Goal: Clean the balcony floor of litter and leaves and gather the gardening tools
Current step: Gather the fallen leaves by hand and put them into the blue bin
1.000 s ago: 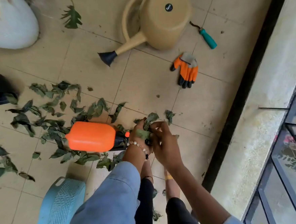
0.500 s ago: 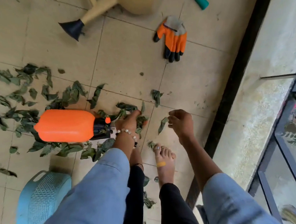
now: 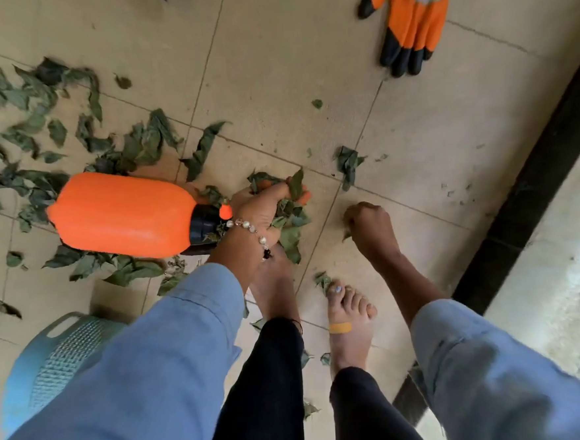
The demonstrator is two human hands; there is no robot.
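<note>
My left hand (image 3: 258, 210) grips a bunch of green leaves (image 3: 290, 219) just above the tiled floor, right beside the black cap of an orange spray bottle (image 3: 123, 214) that lies on its side. My right hand (image 3: 368, 226) is curled low over the floor and pinches a small leaf at its underside. More wilted leaves (image 3: 36, 141) lie scattered over the tiles to the left and behind the bottle. One leaf (image 3: 348, 164) lies just beyond my right hand. An orange and black garden glove (image 3: 409, 26) lies at the top right.
A light blue plastic basket (image 3: 58, 359) stands at the lower left, partly behind my left sleeve. My bare feet (image 3: 348, 312) stand below the hands, with a few leaves around them. A black strip (image 3: 536, 175) and a pale raised ledge (image 3: 559, 269) border the floor on the right.
The view has tilted down, so the watering can and teal-handled tool are out of frame. My hands, together a second ago, are apart. The right hand has dropped lower and closed on a leaf.
</note>
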